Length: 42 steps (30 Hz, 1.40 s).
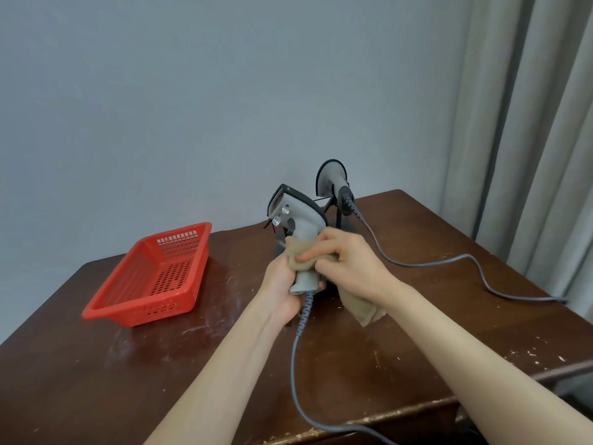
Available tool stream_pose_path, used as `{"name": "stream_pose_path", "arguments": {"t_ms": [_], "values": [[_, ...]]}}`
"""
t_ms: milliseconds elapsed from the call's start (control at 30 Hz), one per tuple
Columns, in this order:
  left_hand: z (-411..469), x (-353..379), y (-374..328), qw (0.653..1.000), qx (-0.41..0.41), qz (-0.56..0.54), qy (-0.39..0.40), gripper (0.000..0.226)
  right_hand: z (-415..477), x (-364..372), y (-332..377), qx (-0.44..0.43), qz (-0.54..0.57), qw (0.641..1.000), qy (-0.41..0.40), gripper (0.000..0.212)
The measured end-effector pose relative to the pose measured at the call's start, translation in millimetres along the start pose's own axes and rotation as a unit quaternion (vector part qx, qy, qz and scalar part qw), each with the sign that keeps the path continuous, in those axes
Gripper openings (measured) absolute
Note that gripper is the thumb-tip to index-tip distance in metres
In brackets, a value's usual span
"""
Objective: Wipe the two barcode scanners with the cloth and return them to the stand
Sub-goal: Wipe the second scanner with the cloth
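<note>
The dark wooden table carries the black wire stand near its far edge. Left of the stand sits a red slotted basket. The second scanner rests on the stand's right side, and its grey cable trails off to the right. Just in front of the stand, the first scanner is held aloft, head up; its markings are too small to read. The left hand curls round the handle's base. The right hand clamps the tan cloth against the handle.
</note>
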<state>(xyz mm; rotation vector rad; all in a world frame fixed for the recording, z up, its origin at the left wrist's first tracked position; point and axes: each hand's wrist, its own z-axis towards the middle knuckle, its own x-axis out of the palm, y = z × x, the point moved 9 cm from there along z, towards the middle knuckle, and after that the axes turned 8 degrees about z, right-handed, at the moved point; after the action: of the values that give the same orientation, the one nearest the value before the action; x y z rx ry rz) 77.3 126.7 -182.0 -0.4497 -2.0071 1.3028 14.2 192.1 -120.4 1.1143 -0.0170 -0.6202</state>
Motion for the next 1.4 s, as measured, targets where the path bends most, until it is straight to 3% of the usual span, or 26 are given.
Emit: {"name": "stream_pose_path", "arguments": {"t_ms": [167, 367, 600, 767, 1167, 1400], "values": [[-2.0, -0.4, 5.1, 0.998, -0.034, -0.060, 0.000, 0.046, -9.8, 12.4, 3.3, -0.002, -0.004, 0.999, 0.052, 0.031], [-5.0, 0.6, 5.7, 0.999, -0.027, -0.021, -0.017, 0.048, 15.7, -27.5, -2.9, -0.009, -0.073, 0.993, -0.093, 0.043], [-4.8, 2.8, -4.0, 0.999, 0.004, -0.012, -0.037, 0.044, 22.5, -16.7, 7.0, -0.027, -0.183, 0.979, -0.090, 0.040], [-5.8, 0.7, -2.6, 0.999, 0.006, -0.015, -0.039, 0.045, 19.4, -25.2, 0.6, -0.025, -0.143, 0.984, -0.104, 0.038], [-9.3, 5.8, 5.9, 0.998, -0.002, 0.022, -0.058, 0.041, 24.9, -19.0, 2.7, 0.000, -0.192, 0.978, -0.079, 0.039], [-3.4, -3.3, -2.3, 0.998, -0.004, -0.010, -0.062, 0.039, 4.7, 0.8, -2.4, -0.024, -0.085, 0.996, -0.006, 0.035]]}}
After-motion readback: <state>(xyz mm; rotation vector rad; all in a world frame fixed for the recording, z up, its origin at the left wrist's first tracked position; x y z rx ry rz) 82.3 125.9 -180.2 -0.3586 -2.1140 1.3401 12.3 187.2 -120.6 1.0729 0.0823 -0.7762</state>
